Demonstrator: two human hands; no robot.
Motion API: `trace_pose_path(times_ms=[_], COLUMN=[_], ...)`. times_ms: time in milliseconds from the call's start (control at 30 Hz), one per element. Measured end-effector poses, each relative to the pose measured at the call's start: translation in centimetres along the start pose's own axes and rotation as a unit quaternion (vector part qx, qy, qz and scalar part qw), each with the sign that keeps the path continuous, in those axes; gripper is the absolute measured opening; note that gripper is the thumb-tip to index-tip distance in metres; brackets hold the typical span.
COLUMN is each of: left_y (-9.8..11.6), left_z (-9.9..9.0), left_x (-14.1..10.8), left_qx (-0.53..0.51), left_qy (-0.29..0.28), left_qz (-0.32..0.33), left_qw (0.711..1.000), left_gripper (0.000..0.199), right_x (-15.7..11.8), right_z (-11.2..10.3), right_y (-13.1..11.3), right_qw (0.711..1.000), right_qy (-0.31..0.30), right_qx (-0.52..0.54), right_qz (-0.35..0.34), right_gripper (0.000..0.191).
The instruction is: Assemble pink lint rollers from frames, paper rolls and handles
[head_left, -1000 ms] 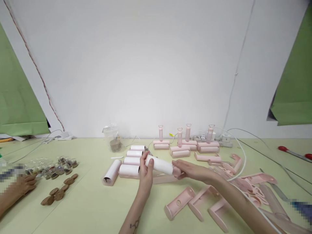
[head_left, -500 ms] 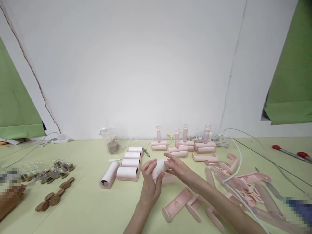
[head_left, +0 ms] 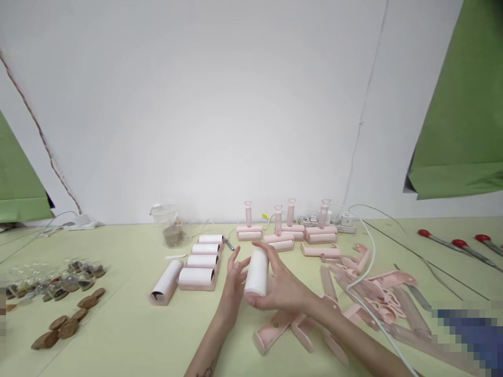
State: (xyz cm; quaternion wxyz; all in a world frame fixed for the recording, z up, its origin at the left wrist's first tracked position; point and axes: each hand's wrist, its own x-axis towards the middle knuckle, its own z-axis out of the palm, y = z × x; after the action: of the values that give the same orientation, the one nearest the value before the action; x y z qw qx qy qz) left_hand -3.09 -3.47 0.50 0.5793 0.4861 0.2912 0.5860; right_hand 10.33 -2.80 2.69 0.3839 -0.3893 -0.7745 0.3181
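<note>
My right hand (head_left: 281, 283) grips a white paper roll (head_left: 257, 272) at both ends, thumb at the bottom and fingers at the top, and the roll stands nearly upright above the table. At its left side my left hand (head_left: 234, 280) is open, fingers apart. Whether its fingertips touch the roll, I cannot tell. Below my right hand lies a pink plastic holder (head_left: 271, 332), partly hidden by the wrist. To the left are several pink holders with white rolls in them, among them a slanted one (head_left: 167, 283).
Pink lint rollers with upright handles (head_left: 278, 225) stand along the wall. Loose pink parts and clear tubes (head_left: 411, 311) crowd the right, crossed by a white cable (head_left: 371, 262). At left lie small glass domes (head_left: 70, 283) and brown discs (head_left: 68, 328). Red-handled tools (head_left: 459, 244) lie far right.
The roll has turned from tilted to nearly upright. My right hand has closed around its ends, while my left hand has let go and opened beside it. The view has shifted slightly right.
</note>
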Motion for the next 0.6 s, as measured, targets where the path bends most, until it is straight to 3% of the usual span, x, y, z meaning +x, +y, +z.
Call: trace_pose_path(times_ms=[67,167,200,267,333,400,467,533,600], left_y=[0.6,0.7,0.6,0.5,0.5,0.5,0.6,0.6,0.5], left_z=[0.0,-0.3,-0.5,-0.9,-1.2,-1.3,-1.3,-1.4,-1.4], left_x=[0.2,0.4,0.5,0.9,1.1,1.3,1.4,1.3,1.3], left_qx=[-0.061,-0.101,-0.114,-0.144,-0.169,-0.182,-0.182,-0.182,-0.187], left_qy=[-0.020,-0.011,0.015,0.081,0.121,0.129,0.123,0.129,0.156], left_qz=[-0.108,-0.158,-0.155,-0.143,-0.138,-0.142,-0.145,-0.134,-0.101], left_qw=[0.992,0.982,0.981,0.976,0.968,0.964,0.965,0.966,0.965], left_gripper=[0.051,0.042,0.039,0.034,0.028,0.026,0.027,0.028,0.029], right_x=[-0.3,-0.5,-0.5,-0.6,-0.7,-0.9,-0.9,-0.8,-0.5], right_z=[0.3,-0.5,-1.1,-2.4,-2.9,-2.2,-0.8,0.1,-0.1], right_y=[-0.4,-1.1,-1.3,-1.6,-1.3,-0.4,0.8,1.6,1.6], right_qw=[0.996,0.987,0.987,0.985,0.968,0.927,0.886,0.876,0.898], right_qy=[-0.032,-0.015,-0.002,-0.016,-0.107,-0.232,-0.312,-0.323,-0.282], right_qx=[-0.067,-0.141,-0.149,-0.169,-0.225,-0.295,-0.341,-0.352,-0.332], right_qz=[-0.047,-0.077,-0.065,-0.032,-0.022,-0.031,-0.044,-0.063,-0.063], right_gripper=[0.103,0.114,0.106,0.070,0.043,0.041,0.037,0.022,0.016])
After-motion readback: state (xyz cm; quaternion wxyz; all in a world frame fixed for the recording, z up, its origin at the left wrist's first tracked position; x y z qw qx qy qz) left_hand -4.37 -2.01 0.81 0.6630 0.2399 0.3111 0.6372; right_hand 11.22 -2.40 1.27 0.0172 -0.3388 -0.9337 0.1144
